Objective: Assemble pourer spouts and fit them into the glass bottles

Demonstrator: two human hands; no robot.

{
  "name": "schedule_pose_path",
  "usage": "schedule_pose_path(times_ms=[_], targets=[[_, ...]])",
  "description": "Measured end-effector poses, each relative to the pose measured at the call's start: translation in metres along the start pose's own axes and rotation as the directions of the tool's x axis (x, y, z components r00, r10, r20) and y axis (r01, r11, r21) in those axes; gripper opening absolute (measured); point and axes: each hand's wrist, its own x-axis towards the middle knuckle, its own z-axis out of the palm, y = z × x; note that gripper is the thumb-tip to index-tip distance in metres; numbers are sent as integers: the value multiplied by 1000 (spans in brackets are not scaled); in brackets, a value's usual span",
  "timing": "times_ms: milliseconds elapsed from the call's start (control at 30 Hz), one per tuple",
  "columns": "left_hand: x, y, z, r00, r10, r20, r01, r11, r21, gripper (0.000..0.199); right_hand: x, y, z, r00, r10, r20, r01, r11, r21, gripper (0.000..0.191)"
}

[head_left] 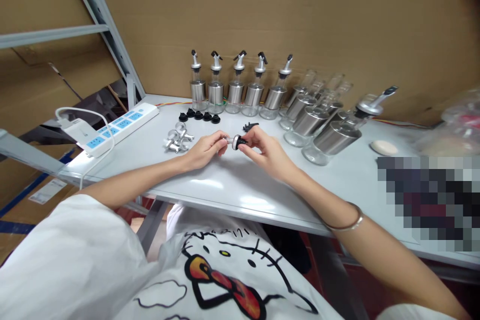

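A brown cardboard wall (pixel 243 10) rises behind a pale grey tabletop (pixel 225 175). Above the tabletop's near part, the person's left hand (pixel 206 151) has its grip closed on the slim spout end of a pourer (pixel 235 142), while the right hand (pixel 269 154) pinches its black stopper end between thumb and fingers. Small black parts (pixel 249 125) lie just beyond the right hand. Silver spouts (pixel 174 135) lie heaped near the left, with black stoppers (pixel 198 115) behind them. Steel-sleeved glass bottles (pixel 254 93) stand farther back.
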Motion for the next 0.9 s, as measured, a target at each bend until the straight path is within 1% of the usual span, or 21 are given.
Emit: schedule_pose_path(times_ms=[100,200,300,367,433,533,600,667,733,800,900], targets=[[-3,3,1,1000,-9,-10,10,999,38,43,-1,-2,0,999,-40,5,41,997,-61,12],[-6,4,2,1000,-30,0,30,999,18,45,-2,0,1,991,-131,2,130,979,-156,10],[-7,4,3,999,-37,3,37,999,-14,44,-1,4,2,964,-264,12,260,938,-229,11],[-7,3,3,999,-34,3,34,999,-27,43,-1,8,3,944,-328,31,325,910,-259,12],[-6,2,3,999,-34,-6,34,999,-29,44,0,10,3,946,-320,47,320,909,-267,13],[-4,2,4,999,-31,-40,30,999,-37,46,2,9,-2,978,-198,70,209,950,-230,14],[-3,2,4,999,-27,-43,25,999,-44,47,3,6,-8,989,-135,65,146,970,-196,15],[-3,1,3,1000,-17,-11,16,999,-32,48,5,3,-14,989,-146,39,151,971,-186,14],[-3,0,3,1000,-7,23,7,1000,-11,49,6,1,-19,980,-195,46,200,962,-185,18],[-3,-1,2,999,-3,36,3,1000,2,49,6,1,-20,966,-235,105,250,954,-165,18],[-3,-3,2,999,-8,35,8,1000,-5,50,5,1,-19,958,-229,174,250,962,-113,14]])
